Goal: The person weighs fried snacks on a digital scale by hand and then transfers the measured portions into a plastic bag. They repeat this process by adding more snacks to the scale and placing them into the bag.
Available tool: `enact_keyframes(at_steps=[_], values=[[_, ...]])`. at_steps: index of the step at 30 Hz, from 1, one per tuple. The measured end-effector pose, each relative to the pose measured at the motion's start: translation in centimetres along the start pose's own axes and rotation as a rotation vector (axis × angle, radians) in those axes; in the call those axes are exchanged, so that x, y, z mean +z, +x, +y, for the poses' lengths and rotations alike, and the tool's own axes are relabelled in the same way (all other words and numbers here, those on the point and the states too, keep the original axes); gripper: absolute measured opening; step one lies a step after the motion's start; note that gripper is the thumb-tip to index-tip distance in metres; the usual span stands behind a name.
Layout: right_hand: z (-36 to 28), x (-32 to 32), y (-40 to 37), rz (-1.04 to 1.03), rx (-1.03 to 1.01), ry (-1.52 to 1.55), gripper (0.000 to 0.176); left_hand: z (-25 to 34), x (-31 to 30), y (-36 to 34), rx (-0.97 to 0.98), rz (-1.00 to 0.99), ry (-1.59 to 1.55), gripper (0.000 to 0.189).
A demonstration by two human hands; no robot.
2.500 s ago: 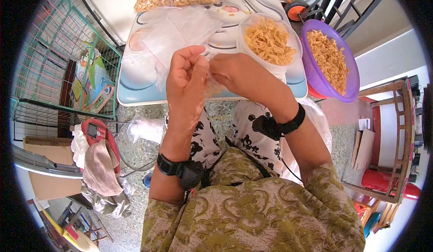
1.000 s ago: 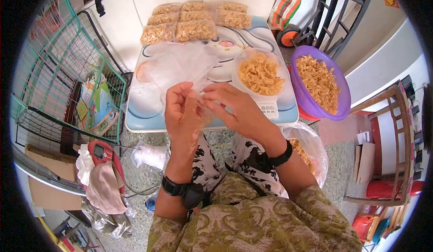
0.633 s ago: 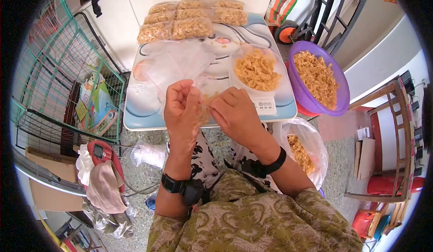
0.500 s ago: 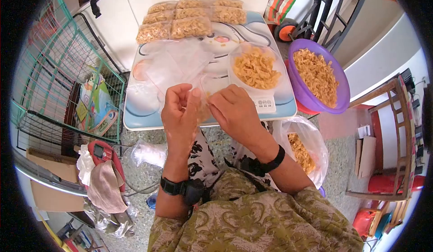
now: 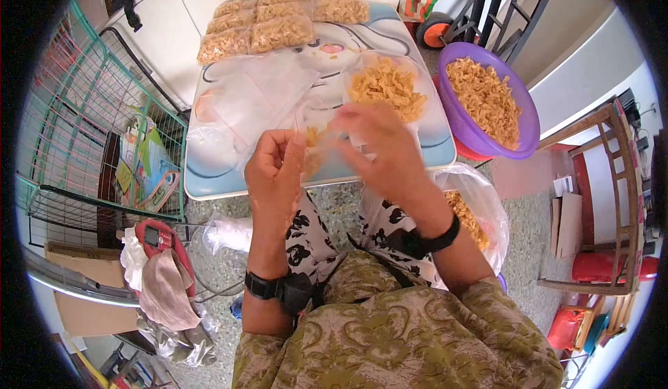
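My left hand (image 5: 275,170) pinches the edge of a clear plastic bag (image 5: 313,154) at the front of the table; a few yellowish dried pieces show through it. My right hand (image 5: 379,145) is just right of that bag, blurred, with thumb and fingers apart and nothing visible between them. Beyond it stands a clear bowl (image 5: 430,98) heaped with curled yellow dried pieces (image 5: 386,88). The white scale under the bowl is mostly hidden by my right hand. Flat clear bags (image 5: 261,90) lie overlapped behind my left hand.
Several filled bags (image 5: 282,34) are lined up along the table's (image 5: 198,180) back. To the right, a purple basin (image 5: 532,124) holds more dried pieces, and an open plastic bag (image 5: 492,204) of them sits below. A green wire cage (image 5: 76,124) stands left, a hand truck (image 5: 515,13) back right.
My right hand has come away from the bag, moving up and right with its fingers spreading. My left hand keeps hold of the bag. The whole view has shifted slightly.
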State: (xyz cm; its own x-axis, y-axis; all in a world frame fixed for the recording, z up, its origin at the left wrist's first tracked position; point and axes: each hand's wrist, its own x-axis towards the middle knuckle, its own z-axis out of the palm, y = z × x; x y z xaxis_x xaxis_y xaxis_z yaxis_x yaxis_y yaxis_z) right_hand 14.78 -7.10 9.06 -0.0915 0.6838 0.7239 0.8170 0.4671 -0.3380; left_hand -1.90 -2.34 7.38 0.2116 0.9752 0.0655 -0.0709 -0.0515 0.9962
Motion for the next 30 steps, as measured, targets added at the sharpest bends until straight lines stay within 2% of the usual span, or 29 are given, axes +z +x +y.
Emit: enact_keyframes(at_steps=[1,3,7,9,13,15,18,21,25,27,30], values=[[1.0,-1.0,0.3,0.020,0.024,-0.076,0.020,0.0,0.0,0.1,-0.002,0.002,0.001,0.017],[3.4,-2.9,1.0,-0.003,0.242,-0.084,0.026,-0.2,0.1,0.5,0.056,0.019,-0.044,0.016],[7.5,-5.3,1.9,-0.010,0.272,-0.226,0.030,-0.2,0.6,0.8,0.087,0.022,-0.122,0.017],[8.9,-5.6,2.1,-0.200,0.262,-0.350,0.041,-0.8,0.9,1.0,0.116,0.048,-0.122,0.017],[10.4,-5.4,2.9,-0.353,0.168,-0.370,0.048,-1.2,1.2,1.1,0.074,0.045,-0.136,0.016],[10.1,-4.9,3.8,-0.500,0.290,-0.419,0.054,-1.1,1.3,1.1,0.046,0.030,-0.094,0.016],[10.1,-4.6,3.9,-0.498,0.289,-0.340,0.060,-1.3,1.4,1.3,0.050,0.022,-0.085,0.015],[10.3,-4.4,4.4,-0.609,0.387,-0.376,0.057,-1.6,1.5,1.5,0.042,0.031,-0.074,0.015],[10.9,-4.2,4.7,-0.678,0.380,-0.389,0.052,-1.7,1.5,1.6,0.042,0.028,-0.086,0.014],[12.1,-3.9,3.9,-0.533,0.318,-0.382,0.044,-1.8,1.5,1.6,0.059,0.015,-0.118,0.014],[11.4,-4.3,4.1,-0.472,0.368,-0.278,0.036,-1.9,1.4,1.7,0.055,0.020,-0.112,0.014]])
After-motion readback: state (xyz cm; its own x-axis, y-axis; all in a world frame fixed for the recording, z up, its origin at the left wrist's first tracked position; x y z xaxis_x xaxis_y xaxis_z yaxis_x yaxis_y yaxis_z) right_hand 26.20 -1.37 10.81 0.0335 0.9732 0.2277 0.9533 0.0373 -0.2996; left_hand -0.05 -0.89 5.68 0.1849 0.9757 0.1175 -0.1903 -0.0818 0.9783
